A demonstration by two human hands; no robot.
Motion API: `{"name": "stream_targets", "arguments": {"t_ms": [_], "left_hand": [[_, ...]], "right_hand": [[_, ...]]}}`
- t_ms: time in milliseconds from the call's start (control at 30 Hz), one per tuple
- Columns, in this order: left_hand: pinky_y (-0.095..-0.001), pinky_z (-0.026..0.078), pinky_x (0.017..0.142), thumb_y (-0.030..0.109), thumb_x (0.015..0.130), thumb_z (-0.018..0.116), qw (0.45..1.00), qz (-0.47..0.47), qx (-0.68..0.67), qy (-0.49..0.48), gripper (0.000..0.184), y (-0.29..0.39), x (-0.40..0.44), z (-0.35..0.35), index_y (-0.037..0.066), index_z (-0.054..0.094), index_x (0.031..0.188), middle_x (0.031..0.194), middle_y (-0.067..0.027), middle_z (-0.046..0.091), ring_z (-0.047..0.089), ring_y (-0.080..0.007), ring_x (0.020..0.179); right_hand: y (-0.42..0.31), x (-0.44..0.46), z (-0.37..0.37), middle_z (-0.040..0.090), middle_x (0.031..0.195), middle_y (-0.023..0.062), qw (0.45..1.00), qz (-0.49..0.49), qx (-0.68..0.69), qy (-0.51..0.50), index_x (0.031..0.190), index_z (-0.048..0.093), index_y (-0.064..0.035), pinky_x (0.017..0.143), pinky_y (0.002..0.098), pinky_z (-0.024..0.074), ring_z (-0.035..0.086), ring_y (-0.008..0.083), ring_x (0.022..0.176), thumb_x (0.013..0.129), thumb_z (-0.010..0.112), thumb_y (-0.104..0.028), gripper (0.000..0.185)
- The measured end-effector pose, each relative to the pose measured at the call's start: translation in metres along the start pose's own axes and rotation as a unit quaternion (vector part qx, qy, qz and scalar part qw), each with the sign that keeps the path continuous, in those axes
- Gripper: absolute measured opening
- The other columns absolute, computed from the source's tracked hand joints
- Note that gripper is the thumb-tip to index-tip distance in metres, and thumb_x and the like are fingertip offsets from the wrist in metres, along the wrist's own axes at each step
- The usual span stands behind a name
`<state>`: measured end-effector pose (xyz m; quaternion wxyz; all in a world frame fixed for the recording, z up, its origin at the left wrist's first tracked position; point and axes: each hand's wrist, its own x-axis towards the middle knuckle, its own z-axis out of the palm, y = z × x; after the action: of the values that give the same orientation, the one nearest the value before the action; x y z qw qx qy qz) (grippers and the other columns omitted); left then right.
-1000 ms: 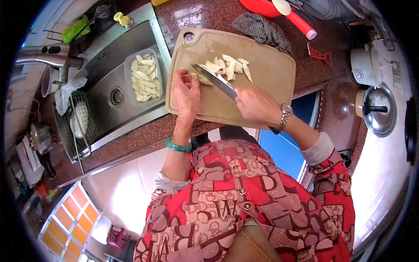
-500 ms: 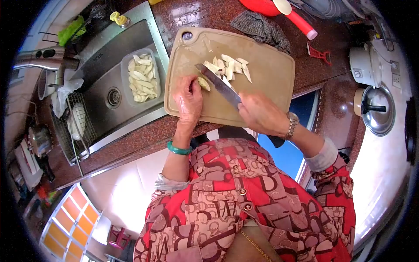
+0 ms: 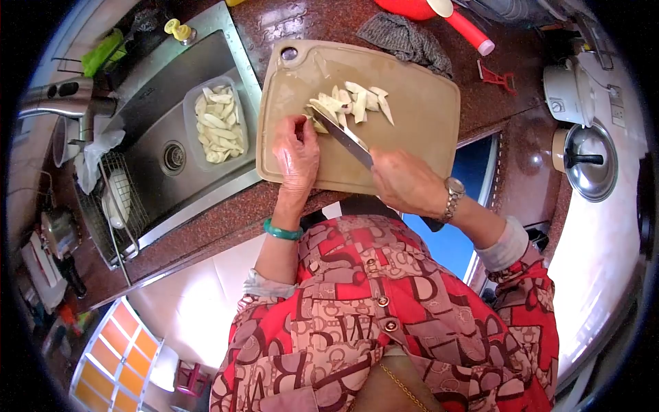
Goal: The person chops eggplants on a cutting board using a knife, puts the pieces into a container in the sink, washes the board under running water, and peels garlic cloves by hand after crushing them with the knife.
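Steel lines the sink [image 3: 147,134] left of the cutting board [image 3: 412,130], and inside stands a plastic tub [image 3: 189,127] of pale slices [image 3: 220,127]. Over the board's left side, the left hand [image 3: 296,151] curls against a pale piece [image 3: 318,125]; whether it pinches cannot be told. Mid-board, a knife [image 3: 349,144] slants beside cut strips [image 3: 362,104], clamped in the right hand [image 3: 408,180] at the board's near edge. Right of the board lies a red peeler [image 3: 495,77].

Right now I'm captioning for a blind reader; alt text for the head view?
The right hand holds a knife beside pale slices on a board, the left hand close by. A tub of more slices stands in the sink, left of the board.
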<state>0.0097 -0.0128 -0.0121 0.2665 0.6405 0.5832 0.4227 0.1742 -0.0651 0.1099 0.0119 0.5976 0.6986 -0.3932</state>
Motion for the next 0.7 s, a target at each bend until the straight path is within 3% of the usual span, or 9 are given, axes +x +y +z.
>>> {"name": "stream_targets", "arguments": {"t_ms": [200, 267, 400, 467, 600, 700], "left_hand": [[-0.0380, 0.046, 0.063, 0.003, 0.078, 0.059, 1.000, 0.010, -0.018, 0.007, 0.006, -0.004, 0.000, 0.000, 0.000, 0.057, 0.084, 0.076, -0.0158, 0.058, 0.058, -0.0324, 0.071], [-0.0342, 0.046, 0.062, 0.006, 0.080, 0.060, 1.000, 0.024, -0.008, 0.012, 0.007, -0.007, -0.001, 0.001, 0.002, 0.059, 0.086, 0.075, -0.0143, 0.060, 0.059, -0.0259, 0.067], [-0.0337, 0.046, 0.061, 0.007, 0.081, 0.060, 1.000, 0.005, -0.021, 0.006, 0.006, -0.007, -0.003, 0.000, 0.002, 0.058, 0.085, 0.074, -0.0138, 0.060, 0.059, -0.0251, 0.065], [-0.0372, 0.047, 0.062, 0.003, 0.080, 0.059, 1.000, -0.008, -0.021, -0.006, 0.005, -0.006, -0.003, -0.001, 0.001, 0.057, 0.083, 0.077, -0.0155, 0.058, 0.058, -0.0317, 0.068], [-0.0380, 0.047, 0.062, 0.004, 0.080, 0.058, 1.000, -0.003, -0.018, 0.001, 0.005, -0.008, -0.004, 0.001, 0.002, 0.057, 0.084, 0.077, -0.0154, 0.059, 0.058, -0.0323, 0.069], [-0.0390, 0.047, 0.062, 0.004, 0.081, 0.057, 1.000, 0.006, -0.007, -0.003, 0.006, -0.010, -0.005, 0.002, 0.002, 0.056, 0.086, 0.078, -0.0156, 0.059, 0.058, -0.0335, 0.070]], "right_hand": [[-0.007, 0.006, -0.001, 0.056, 0.066, 0.0259, 0.998, 0.017, -0.058, -0.014, 0.078, 0.049, 0.0051, 0.059, 0.0493, 0.0462, 0.057, 0.0430, 0.065, 0.078, 0.047, -0.010, 0.016], [-0.003, 0.012, 0.005, 0.057, 0.068, 0.0254, 0.997, 0.021, -0.074, -0.016, 0.078, 0.050, 0.0045, 0.060, 0.0495, 0.0463, 0.058, 0.0429, 0.067, 0.078, 0.047, -0.011, 0.016], [0.004, 0.030, 0.023, 0.057, 0.067, 0.0239, 0.998, 0.017, -0.064, 0.001, 0.082, 0.049, 0.0036, 0.060, 0.0508, 0.0437, 0.057, 0.0419, 0.064, 0.081, 0.045, -0.011, 0.015], [0.005, 0.041, 0.029, 0.057, 0.068, 0.0234, 0.999, 0.037, -0.026, 0.026, 0.084, 0.050, 0.0028, 0.061, 0.0511, 0.0435, 0.056, 0.0421, 0.065, 0.081, 0.045, -0.011, 0.015], [0.012, 0.043, 0.030, 0.057, 0.069, 0.0245, 0.998, 0.011, 0.005, 0.062, 0.084, 0.050, 0.0034, 0.062, 0.0501, 0.0436, 0.056, 0.0424, 0.066, 0.081, 0.045, -0.011, 0.016], [0.003, 0.031, 0.009, 0.056, 0.068, 0.0256, 0.999, 0.030, 0.007, 0.030, 0.083, 0.049, 0.0046, 0.062, 0.0490, 0.0437, 0.055, 0.0426, 0.066, 0.081, 0.046, -0.011, 0.016]]}}
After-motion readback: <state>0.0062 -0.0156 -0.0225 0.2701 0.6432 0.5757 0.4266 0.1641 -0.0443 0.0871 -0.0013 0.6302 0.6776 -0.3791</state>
